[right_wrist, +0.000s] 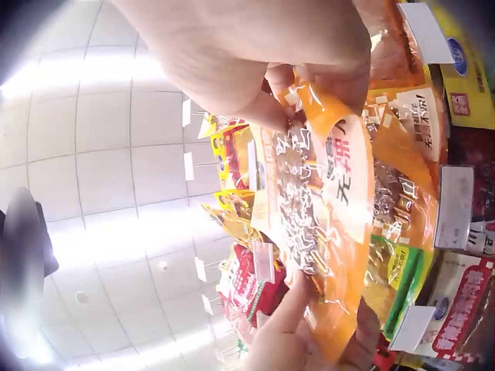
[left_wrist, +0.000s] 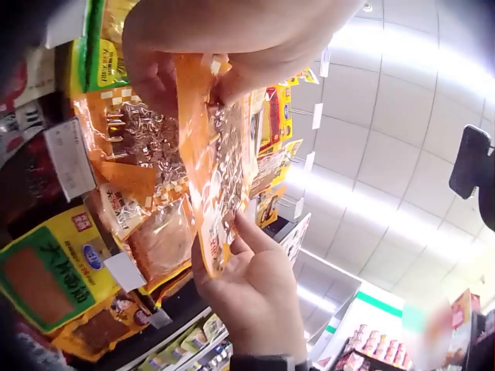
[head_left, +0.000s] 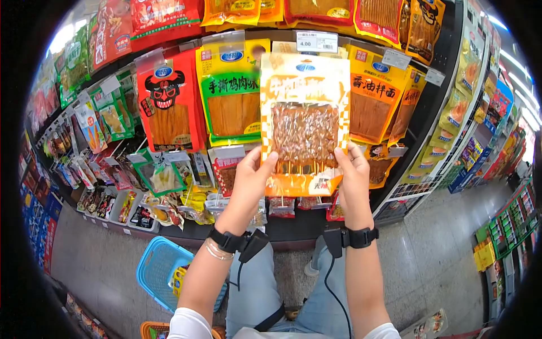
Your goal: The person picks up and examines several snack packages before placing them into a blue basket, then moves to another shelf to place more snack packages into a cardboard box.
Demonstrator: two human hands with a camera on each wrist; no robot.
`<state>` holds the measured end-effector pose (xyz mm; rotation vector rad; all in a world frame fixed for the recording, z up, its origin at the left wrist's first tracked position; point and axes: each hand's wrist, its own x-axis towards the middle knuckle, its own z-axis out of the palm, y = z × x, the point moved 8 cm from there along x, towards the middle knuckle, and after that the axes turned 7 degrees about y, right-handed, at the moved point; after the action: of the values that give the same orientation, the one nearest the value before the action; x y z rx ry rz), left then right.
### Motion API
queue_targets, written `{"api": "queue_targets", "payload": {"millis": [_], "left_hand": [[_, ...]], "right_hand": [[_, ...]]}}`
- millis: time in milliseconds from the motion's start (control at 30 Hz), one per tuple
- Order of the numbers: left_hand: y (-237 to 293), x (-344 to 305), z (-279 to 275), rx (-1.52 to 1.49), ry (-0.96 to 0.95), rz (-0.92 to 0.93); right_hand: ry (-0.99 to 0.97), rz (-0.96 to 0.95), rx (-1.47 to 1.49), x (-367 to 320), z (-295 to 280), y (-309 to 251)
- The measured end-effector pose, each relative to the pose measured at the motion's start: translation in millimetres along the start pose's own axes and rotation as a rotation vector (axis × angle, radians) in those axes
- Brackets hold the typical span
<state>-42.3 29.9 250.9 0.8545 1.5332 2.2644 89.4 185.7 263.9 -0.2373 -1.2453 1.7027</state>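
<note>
Shop shelves crowded with hanging snack packets, one orange packet held up before them.
Low at the left a blue basket sits beside the forearm; above hang a red packet and a yellow-green packet. Left hand pinches the orange packet's lower left edge, thumb on its front; the packet stands upright under a price tag; right hand clamps the lower right edge, fingers behind; grey floor tiles spread at the right.
</note>
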Motion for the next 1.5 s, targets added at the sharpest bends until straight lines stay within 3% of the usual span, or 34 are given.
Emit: {"api": "queue_targets", "payload": {"millis": [200,233,333,367,500,800,1100,1500], "left_hand": [[-79,-49,-19,-0.066,-0.186,-0.322],[-90,-56,-24,-0.121,-0.129,-0.359],[-129,-74,-35,-0.135,-0.116,-0.475],[-139,-80,-37,-0.113,-0.105,-0.516],[-170,-89,-45,-0.065,-0.075,-0.545],[-222,-83,-48,0.003,-0.224,-0.715],[-272,-109,-43,-0.087,-0.116,-0.861],[-282,-108,-53,-0.075,0.024,-0.894]], "right_hand": [[-0.226,0.241,-0.114,-49,-17,62],[-0.305,0.329,-0.110,-59,-21,77],[-0.300,0.472,-0.279,-76,-41,112],[-0.281,0.432,-0.236,-78,-42,112],[-0.218,0.523,-0.225,-83,-62,150],[-0.240,0.701,-0.132,-84,-94,199],[-0.194,0.745,-0.253,-104,-125,225],[-0.157,0.807,-0.201,-104,-124,241]]}}
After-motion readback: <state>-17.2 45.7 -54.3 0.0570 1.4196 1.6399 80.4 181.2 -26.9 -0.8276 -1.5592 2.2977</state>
